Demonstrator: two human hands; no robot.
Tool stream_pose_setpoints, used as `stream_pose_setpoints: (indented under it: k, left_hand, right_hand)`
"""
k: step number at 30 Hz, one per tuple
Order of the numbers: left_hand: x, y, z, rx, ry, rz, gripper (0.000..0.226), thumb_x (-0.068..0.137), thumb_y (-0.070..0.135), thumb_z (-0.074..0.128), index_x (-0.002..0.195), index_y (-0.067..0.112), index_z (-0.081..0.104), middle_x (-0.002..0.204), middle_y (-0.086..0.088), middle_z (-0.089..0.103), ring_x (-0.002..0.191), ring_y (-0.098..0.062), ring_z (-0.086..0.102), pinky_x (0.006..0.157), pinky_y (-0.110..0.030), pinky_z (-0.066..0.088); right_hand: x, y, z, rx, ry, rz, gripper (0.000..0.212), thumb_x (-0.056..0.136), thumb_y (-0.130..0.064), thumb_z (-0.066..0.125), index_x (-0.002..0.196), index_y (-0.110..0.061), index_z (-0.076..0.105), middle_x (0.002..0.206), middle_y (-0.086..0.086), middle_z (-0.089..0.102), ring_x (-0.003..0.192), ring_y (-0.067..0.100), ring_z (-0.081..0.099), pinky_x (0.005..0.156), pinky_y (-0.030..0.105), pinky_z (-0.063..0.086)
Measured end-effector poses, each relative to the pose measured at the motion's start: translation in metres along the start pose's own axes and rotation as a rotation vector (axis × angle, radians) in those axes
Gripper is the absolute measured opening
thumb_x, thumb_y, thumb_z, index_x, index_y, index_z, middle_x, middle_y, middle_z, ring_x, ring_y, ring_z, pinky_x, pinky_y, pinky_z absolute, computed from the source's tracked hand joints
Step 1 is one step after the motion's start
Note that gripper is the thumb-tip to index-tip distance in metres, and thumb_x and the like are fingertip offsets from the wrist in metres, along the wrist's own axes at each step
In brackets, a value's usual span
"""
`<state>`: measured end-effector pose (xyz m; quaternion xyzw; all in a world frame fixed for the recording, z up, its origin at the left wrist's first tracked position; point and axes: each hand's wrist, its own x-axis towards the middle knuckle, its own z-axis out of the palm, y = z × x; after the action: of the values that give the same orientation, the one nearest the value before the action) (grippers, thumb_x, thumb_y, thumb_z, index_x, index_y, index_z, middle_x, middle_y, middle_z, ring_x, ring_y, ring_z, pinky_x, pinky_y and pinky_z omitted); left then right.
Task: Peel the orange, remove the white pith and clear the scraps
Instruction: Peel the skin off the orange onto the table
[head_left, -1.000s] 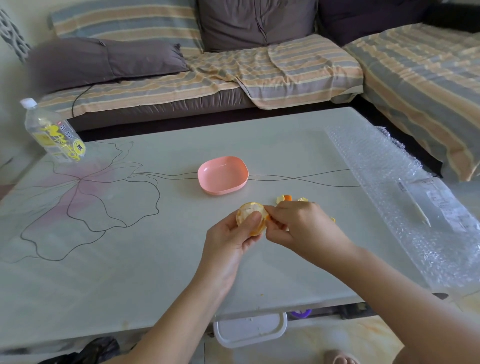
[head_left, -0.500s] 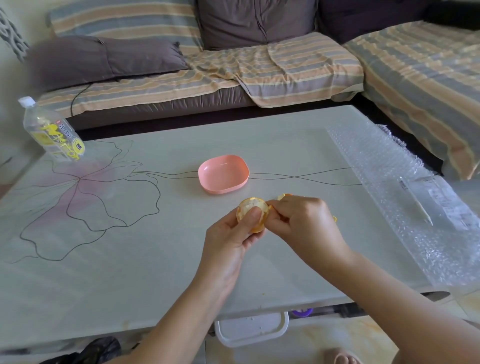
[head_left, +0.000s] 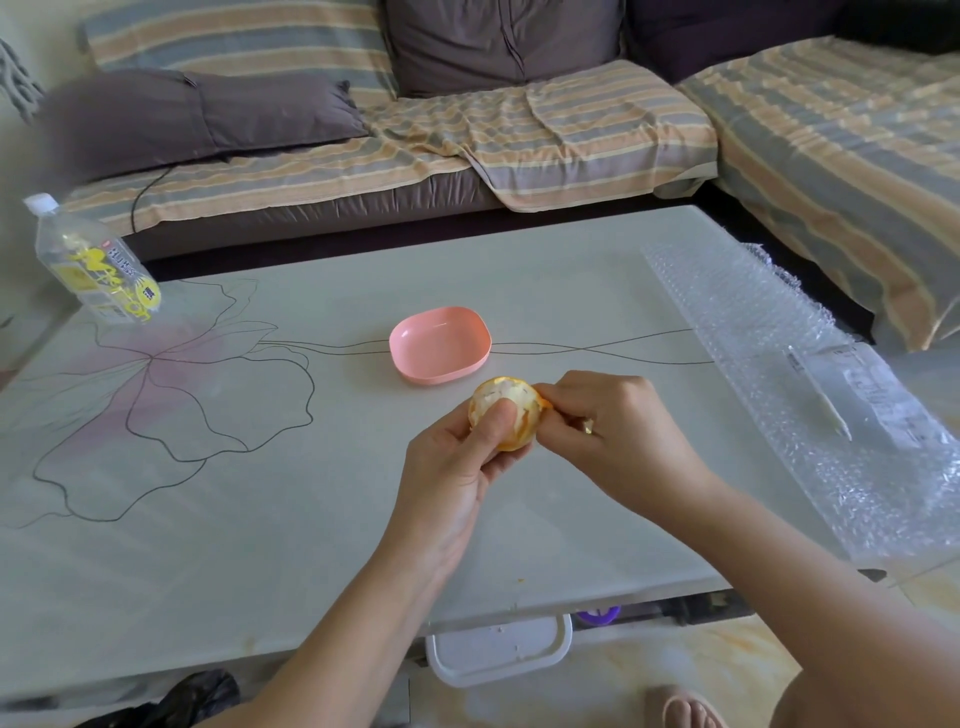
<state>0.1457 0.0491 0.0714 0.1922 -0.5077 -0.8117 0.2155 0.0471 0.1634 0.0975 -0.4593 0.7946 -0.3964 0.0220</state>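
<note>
There is one table (head_left: 260, 519), and on it one pink dish (head_left: 439, 345), one plastic bottle (head_left: 96, 265), one sheet of bubble wrap (head_left: 769, 332) and one clear packet (head_left: 862, 400). Two hands are in view, the left hand (head_left: 452, 478) and the right hand (head_left: 618, 436), with one orange (head_left: 506, 405) between them. One white tub (head_left: 498, 649) shows below the table's near edge.

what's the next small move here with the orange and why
Probably pull the right hand away to the right to tear off the peel strip it pinches at the right edge of the orange, while the left hand grips the fruit. The top shows pale pith; orange skin shows lower down.
</note>
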Motion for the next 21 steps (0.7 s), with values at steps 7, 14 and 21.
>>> stream_pose_setpoints:
  k: [7,14,21]
  left_hand:
    - [0.002,-0.002,-0.004,-0.008,-0.028,0.03,0.061,0.047,0.055,0.087,0.089,0.012,0.077,0.102,-0.01,0.073,0.097,-0.019,0.069,0.081,-0.027,0.054]
    - [0.003,0.002,-0.013,0.076,-0.06,0.003,0.054,0.054,0.047,0.086,0.093,0.011,0.076,0.105,-0.014,0.071,0.1,-0.024,0.066,0.086,-0.031,0.055]
    - [0.0,-0.003,-0.015,0.157,-0.06,-0.002,0.089,0.042,0.057,0.088,0.116,0.014,0.066,0.111,-0.005,0.071,0.105,-0.019,0.066,0.091,-0.033,0.053]
  right_hand:
    - [0.006,-0.001,0.0,0.093,-0.025,0.091,0.026,0.076,-0.027,0.047,0.072,-0.009,0.065,0.062,0.005,0.046,0.058,0.016,0.037,0.052,0.04,0.036]
    - [0.006,-0.002,-0.005,0.066,-0.112,0.034,0.041,0.076,-0.048,0.041,0.072,-0.013,0.062,0.062,0.0,0.047,0.06,0.015,0.04,0.057,0.041,0.04]
    - [0.004,0.001,-0.012,0.051,-0.198,0.026,0.026,0.081,-0.032,0.05,0.072,-0.012,0.063,0.063,0.005,0.051,0.062,0.021,0.041,0.06,0.044,0.045]
